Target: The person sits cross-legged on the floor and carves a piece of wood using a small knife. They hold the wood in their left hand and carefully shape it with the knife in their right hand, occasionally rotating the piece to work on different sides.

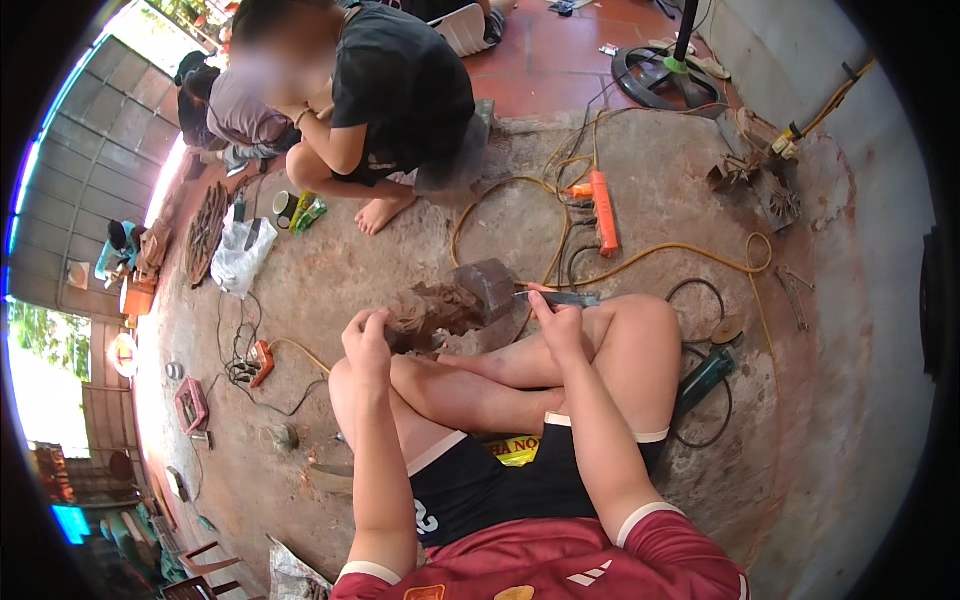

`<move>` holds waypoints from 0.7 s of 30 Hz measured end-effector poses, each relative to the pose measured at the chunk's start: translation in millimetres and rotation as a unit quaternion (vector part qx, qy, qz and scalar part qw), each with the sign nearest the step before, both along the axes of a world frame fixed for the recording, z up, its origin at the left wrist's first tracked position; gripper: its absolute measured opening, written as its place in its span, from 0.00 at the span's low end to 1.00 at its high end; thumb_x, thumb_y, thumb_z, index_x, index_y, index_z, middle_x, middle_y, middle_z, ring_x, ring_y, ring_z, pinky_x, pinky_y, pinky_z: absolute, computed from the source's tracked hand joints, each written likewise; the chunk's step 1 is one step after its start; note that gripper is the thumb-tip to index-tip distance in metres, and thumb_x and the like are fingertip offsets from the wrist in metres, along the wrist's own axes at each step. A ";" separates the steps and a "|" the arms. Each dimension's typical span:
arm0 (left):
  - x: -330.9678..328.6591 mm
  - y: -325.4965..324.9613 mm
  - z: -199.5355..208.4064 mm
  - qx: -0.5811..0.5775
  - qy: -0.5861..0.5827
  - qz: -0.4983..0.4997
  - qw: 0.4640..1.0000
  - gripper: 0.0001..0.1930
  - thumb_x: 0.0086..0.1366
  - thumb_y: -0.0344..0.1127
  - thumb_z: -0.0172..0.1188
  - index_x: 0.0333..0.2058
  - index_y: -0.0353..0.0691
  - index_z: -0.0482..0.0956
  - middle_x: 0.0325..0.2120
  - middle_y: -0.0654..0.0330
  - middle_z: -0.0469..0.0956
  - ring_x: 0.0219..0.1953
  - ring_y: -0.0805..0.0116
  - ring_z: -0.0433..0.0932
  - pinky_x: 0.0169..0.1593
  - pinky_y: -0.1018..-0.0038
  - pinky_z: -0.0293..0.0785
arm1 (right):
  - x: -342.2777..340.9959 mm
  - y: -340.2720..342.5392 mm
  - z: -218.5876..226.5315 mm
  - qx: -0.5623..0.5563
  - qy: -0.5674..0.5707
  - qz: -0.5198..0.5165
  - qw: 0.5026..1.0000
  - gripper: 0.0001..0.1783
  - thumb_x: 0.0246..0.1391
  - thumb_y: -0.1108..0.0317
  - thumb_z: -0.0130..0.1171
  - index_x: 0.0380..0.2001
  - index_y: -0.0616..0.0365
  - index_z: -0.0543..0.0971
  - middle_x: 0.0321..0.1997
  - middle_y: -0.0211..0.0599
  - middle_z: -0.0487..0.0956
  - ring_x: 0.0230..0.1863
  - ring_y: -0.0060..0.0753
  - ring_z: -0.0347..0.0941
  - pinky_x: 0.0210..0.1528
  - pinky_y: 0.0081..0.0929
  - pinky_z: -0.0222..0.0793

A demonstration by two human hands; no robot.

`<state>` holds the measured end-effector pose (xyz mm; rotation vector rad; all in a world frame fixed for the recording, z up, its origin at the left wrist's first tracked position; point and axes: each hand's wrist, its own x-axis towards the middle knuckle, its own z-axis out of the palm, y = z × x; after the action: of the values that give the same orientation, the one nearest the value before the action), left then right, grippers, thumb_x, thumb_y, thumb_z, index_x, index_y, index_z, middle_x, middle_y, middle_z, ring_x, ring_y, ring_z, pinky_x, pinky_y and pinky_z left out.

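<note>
In front of my crossed legs is a brown, rough-carved piece of wood [432, 318], its surface uneven and folded. My left hand [368, 342] is at its left end, fingers curled against the edge; the fingertips are partly hidden. A darker brown block [486, 285] adjoins the wood at the far right side. In my right hand [558, 322] is a slim grey hand tool [574, 298], gripped between thumb and fingers above my right shin. Its thin, pale tip points left toward the block.
An orange power strip [604, 212] with looped yellow cable lies ahead to the right. Beside my right knee is a dark green cylindrical power tool [704, 382]. Another person [400, 95] squats ahead left, near a white plastic bag [243, 255]. A second orange socket [262, 363] sits left.
</note>
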<state>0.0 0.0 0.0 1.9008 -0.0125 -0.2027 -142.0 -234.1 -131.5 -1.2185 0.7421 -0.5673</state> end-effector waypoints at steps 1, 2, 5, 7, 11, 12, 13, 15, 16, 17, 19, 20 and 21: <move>2.6 3.5 10.4 -0.022 0.036 0.026 0.999 0.14 0.63 0.38 0.57 0.39 0.34 0.84 0.31 0.59 0.82 0.34 0.68 0.80 0.37 0.68 0.78 | 3.8 6.3 1.8 0.012 -0.012 0.002 1.000 0.13 0.61 0.66 0.64 0.47 0.57 0.85 0.23 0.26 0.80 0.23 0.14 0.71 0.27 0.14 0.66; 6.3 7.1 17.7 -0.045 0.072 0.052 0.995 0.14 0.63 0.38 0.56 0.38 0.32 0.83 0.30 0.59 0.81 0.32 0.68 0.81 0.32 0.69 0.78 | 7.2 11.8 3.5 0.024 -0.023 0.005 0.999 0.13 0.61 0.66 0.64 0.47 0.57 0.85 0.24 0.26 0.80 0.22 0.14 0.71 0.27 0.14 0.66; -1.4 15.0 -18.0 -0.106 0.099 0.080 0.986 0.14 0.64 0.40 0.55 0.37 0.34 0.82 0.30 0.60 0.81 0.30 0.69 0.80 0.26 0.68 0.77 | -7.3 -8.7 4.9 0.046 -0.008 0.048 0.998 0.12 0.61 0.66 0.64 0.46 0.58 0.86 0.23 0.24 0.79 0.21 0.13 0.70 0.26 0.15 0.64; 5.5 22.3 -12.0 -0.102 0.122 0.090 0.983 0.14 0.64 0.41 0.54 0.37 0.35 0.82 0.30 0.60 0.81 0.30 0.69 0.80 0.25 0.68 0.76 | -2.2 -1.7 2.8 0.071 -0.013 0.063 0.995 0.11 0.60 0.67 0.65 0.44 0.57 0.86 0.24 0.24 0.80 0.24 0.12 0.70 0.26 0.15 0.63; 12.2 35.2 -10.3 -0.112 0.163 0.110 0.974 0.14 0.64 0.41 0.54 0.37 0.37 0.81 0.29 0.61 0.80 0.29 0.69 0.80 0.24 0.68 0.77 | -0.5 6.7 9.1 0.093 -0.035 0.127 0.987 0.10 0.58 0.67 0.67 0.41 0.58 0.86 0.28 0.25 0.81 0.28 0.12 0.71 0.28 0.15 0.64; 12.0 34.0 -11.1 -0.094 0.149 0.103 0.979 0.14 0.64 0.41 0.54 0.38 0.36 0.81 0.29 0.61 0.80 0.29 0.69 0.80 0.24 0.69 0.77 | 0.0 5.4 10.2 0.095 -0.045 0.133 0.985 0.09 0.58 0.67 0.67 0.40 0.58 0.85 0.28 0.25 0.80 0.28 0.13 0.71 0.29 0.15 0.64; 11.2 32.1 -12.3 -0.076 0.135 0.096 0.983 0.14 0.63 0.40 0.54 0.39 0.36 0.81 0.30 0.60 0.79 0.29 0.69 0.80 0.25 0.69 0.78 | 0.7 4.2 10.8 0.098 -0.056 0.138 0.984 0.08 0.57 0.68 0.66 0.39 0.59 0.85 0.29 0.25 0.80 0.28 0.13 0.71 0.29 0.15 0.64; 9.6 28.6 -14.6 -0.060 0.113 0.079 0.989 0.15 0.63 0.39 0.54 0.40 0.35 0.81 0.30 0.60 0.79 0.29 0.69 0.79 0.25 0.69 0.79 | -0.8 1.5 8.2 0.097 -0.042 0.144 0.984 0.07 0.57 0.71 0.64 0.38 0.59 0.84 0.28 0.24 0.79 0.28 0.13 0.70 0.29 0.15 0.64; 7.5 27.6 -15.6 -0.064 0.105 0.068 0.990 0.15 0.62 0.38 0.54 0.41 0.35 0.81 0.31 0.60 0.78 0.30 0.69 0.79 0.26 0.70 0.79 | -1.1 0.7 7.1 0.096 -0.035 0.146 0.984 0.06 0.57 0.72 0.63 0.38 0.59 0.83 0.28 0.24 0.78 0.27 0.12 0.70 0.29 0.15 0.64; 5.4 26.4 -16.5 -0.067 0.097 0.057 0.991 0.15 0.62 0.38 0.54 0.42 0.34 0.81 0.31 0.59 0.78 0.30 0.69 0.79 0.26 0.70 0.79 | -1.9 0.5 6.1 0.107 -0.041 0.152 0.982 0.06 0.56 0.73 0.62 0.38 0.59 0.82 0.27 0.23 0.78 0.27 0.12 0.70 0.28 0.15 0.64; -4.4 23.7 -10.7 -0.045 0.086 0.041 0.994 0.17 0.61 0.36 0.54 0.44 0.33 0.81 0.32 0.58 0.78 0.31 0.69 0.79 0.30 0.73 0.79 | -5.9 0.0 13.6 0.128 -0.048 0.164 0.977 0.06 0.56 0.74 0.60 0.38 0.59 0.80 0.26 0.22 0.76 0.26 0.12 0.69 0.28 0.16 0.64; -8.4 24.1 -9.8 -0.035 0.073 0.024 0.996 0.17 0.61 0.36 0.54 0.44 0.32 0.81 0.32 0.58 0.78 0.32 0.69 0.79 0.31 0.74 0.79 | -5.5 -0.3 16.0 0.134 -0.059 0.164 0.976 0.07 0.57 0.73 0.61 0.39 0.59 0.80 0.25 0.22 0.76 0.26 0.12 0.68 0.27 0.16 0.64; -13.2 23.3 -6.8 -0.025 0.061 0.008 0.998 0.17 0.61 0.35 0.55 0.44 0.32 0.81 0.32 0.59 0.79 0.32 0.70 0.78 0.32 0.74 0.79 | -6.1 -0.2 19.0 0.140 -0.068 0.164 0.974 0.07 0.57 0.72 0.61 0.40 0.58 0.80 0.25 0.22 0.75 0.26 0.13 0.68 0.27 0.17 0.64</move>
<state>-13.2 23.3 -6.8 1.8351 0.0795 -0.3057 -148.0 -234.2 -112.5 -1.0009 0.4715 -0.2598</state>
